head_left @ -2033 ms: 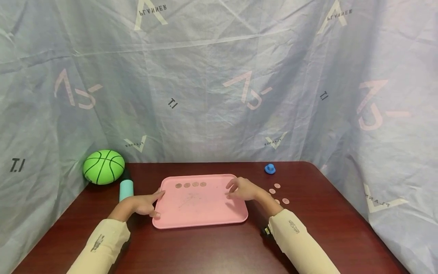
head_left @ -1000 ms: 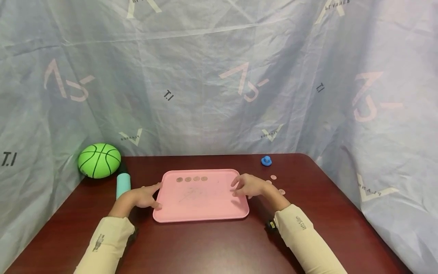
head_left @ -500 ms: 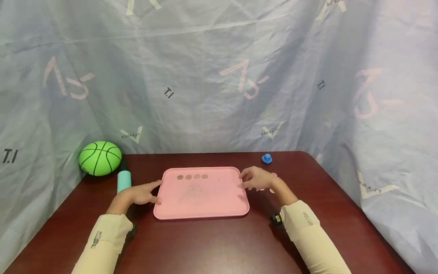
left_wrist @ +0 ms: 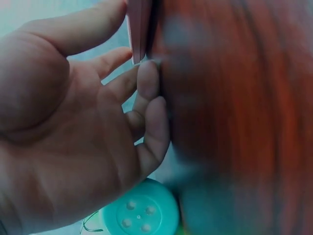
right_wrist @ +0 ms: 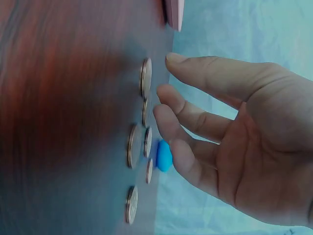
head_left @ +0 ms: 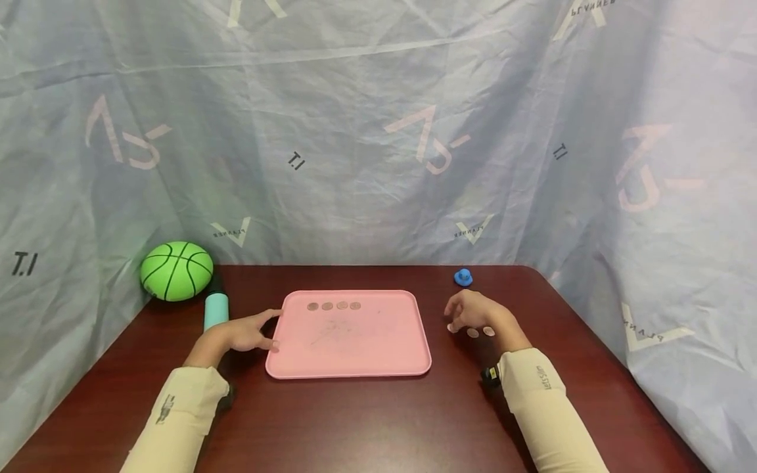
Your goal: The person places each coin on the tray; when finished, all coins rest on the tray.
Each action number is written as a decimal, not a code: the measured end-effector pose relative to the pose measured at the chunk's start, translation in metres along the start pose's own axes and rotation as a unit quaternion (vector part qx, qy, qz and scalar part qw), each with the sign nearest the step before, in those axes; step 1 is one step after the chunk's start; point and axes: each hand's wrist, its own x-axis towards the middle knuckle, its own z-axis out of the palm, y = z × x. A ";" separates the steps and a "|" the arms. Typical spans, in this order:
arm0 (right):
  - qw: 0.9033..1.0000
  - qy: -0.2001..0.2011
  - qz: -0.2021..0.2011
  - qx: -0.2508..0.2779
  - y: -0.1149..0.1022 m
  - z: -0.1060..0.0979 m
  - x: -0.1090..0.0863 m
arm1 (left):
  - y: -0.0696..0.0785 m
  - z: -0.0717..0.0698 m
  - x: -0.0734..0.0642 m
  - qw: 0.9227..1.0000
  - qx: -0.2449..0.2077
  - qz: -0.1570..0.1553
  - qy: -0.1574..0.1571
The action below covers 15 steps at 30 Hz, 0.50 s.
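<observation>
A pink tray (head_left: 367, 355) lies on the table with several coins (head_left: 327, 306) in a row near its far rim. My left hand (head_left: 244, 334) touches the tray's left side, thumb on the rim and index finger farther up the edge. In the left wrist view its other fingers bend loosely beside the tray. My right hand (head_left: 475, 310) is above loose coins (head_left: 472, 333) right of the tray, fingers slightly bent and apart. The right wrist view shows nothing between thumb and fingers, with several coins (right_wrist: 145, 78) flat on the table below the fingertips.
A small blue rubber duck (head_left: 464, 277) sits beyond my right hand. At the back left are a green ball (head_left: 177, 270) and a turquoise cylinder (head_left: 216, 309), the latter partly behind my left forearm. A grey printed curtain (head_left: 355, 217) hangs behind the table.
My right hand has moved right, from over the tray's right part to above the loose coins. My left hand stays at the tray's left edge. The head view has shifted slightly.
</observation>
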 end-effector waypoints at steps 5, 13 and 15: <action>0.999 -0.017 0.031 0.023 0.006 -0.002 -0.004 | 0.002 0.000 0.001 1.000 0.009 -0.010 0.005; 0.999 -0.016 0.047 -0.010 0.004 0.007 -0.001 | 0.005 0.002 0.001 0.999 0.023 -0.031 0.000; 0.998 -0.013 0.055 -0.009 0.005 0.010 -0.002 | 0.005 0.003 0.001 0.999 0.024 -0.034 0.000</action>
